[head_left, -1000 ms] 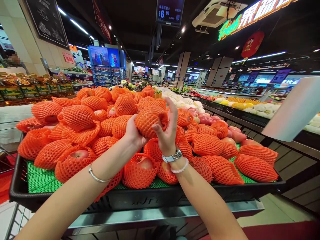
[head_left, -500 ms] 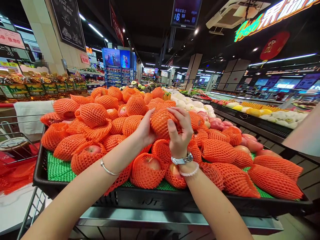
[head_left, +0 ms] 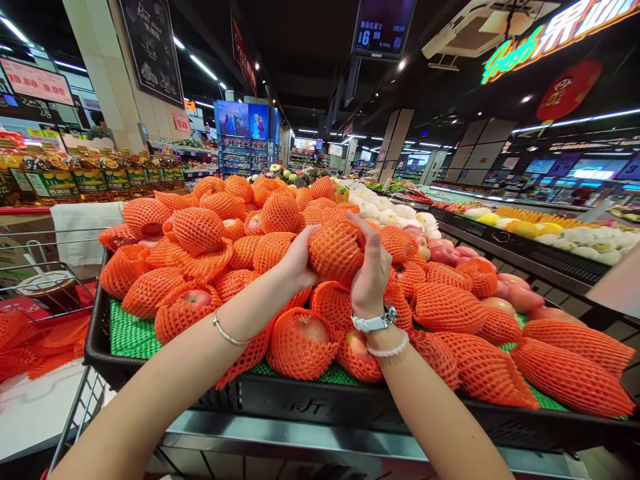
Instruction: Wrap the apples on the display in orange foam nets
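Between my hands is an apple in an orange foam net [head_left: 336, 249], raised just over the pile. My left hand [head_left: 300, 259] grips it from the left side, fingers partly hidden behind it. On the right side my right hand [head_left: 371, 270] is wrapped against it, thumb upright and fingers reaching behind. Around and below lie several more netted apples; one netted apple [head_left: 303, 337] close in front shows its fruit through the net's opening. A bangle is on my left wrist, a watch and a beaded bracelet on my right.
A black crate [head_left: 310, 400] lined with green mesh [head_left: 131, 333] holds the pile. Bare apples [head_left: 515, 293] and white-netted fruit [head_left: 387, 207] lie to the right and behind. At left stand a wire cart [head_left: 83, 393], a white cloth [head_left: 85, 227] and oil bottles [head_left: 50, 177].
My right thumb has lifted off the front of the netted apple and now points up at its right side. The view has shifted slightly, moving the scene to the right.
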Action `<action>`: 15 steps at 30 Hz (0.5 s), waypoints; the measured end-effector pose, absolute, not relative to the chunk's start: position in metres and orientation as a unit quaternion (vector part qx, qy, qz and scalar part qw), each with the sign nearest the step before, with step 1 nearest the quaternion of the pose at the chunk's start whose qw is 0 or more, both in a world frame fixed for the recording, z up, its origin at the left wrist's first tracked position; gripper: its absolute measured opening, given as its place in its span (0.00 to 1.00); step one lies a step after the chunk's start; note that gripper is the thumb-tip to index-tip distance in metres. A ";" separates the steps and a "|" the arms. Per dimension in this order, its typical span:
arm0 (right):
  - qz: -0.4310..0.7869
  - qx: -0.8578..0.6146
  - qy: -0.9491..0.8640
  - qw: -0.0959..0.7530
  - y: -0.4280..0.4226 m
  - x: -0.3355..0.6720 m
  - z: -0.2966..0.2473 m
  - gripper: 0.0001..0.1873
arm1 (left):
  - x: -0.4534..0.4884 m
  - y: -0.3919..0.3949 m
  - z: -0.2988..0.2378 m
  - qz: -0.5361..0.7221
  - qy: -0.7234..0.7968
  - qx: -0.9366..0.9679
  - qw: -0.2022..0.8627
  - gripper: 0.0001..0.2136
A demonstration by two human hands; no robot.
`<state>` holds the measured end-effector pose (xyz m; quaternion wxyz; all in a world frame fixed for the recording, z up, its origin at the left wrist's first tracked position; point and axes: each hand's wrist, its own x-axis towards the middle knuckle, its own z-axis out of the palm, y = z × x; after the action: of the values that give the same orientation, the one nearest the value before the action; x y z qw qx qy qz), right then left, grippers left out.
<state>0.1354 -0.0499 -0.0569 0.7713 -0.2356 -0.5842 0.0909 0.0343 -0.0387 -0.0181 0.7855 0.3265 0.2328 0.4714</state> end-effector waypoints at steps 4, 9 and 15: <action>-0.031 -0.210 -0.619 0.757 -0.053 0.144 -0.054 0.32 | 0.035 -0.041 -0.018 0.432 0.225 0.334 0.807 0.14; -0.043 -0.222 -0.669 0.708 -0.058 0.144 -0.051 0.23 | 0.034 -0.044 -0.017 0.462 0.228 0.319 0.796 0.13; -0.076 -0.206 -0.625 0.749 -0.060 0.134 -0.053 0.04 | 0.031 -0.044 -0.017 0.482 0.204 0.306 0.796 0.14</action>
<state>0.1336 -0.0602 -0.0528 0.7491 -0.2059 -0.6251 -0.0758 0.0311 -0.0437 -0.0170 0.7956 0.3057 0.2040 0.4816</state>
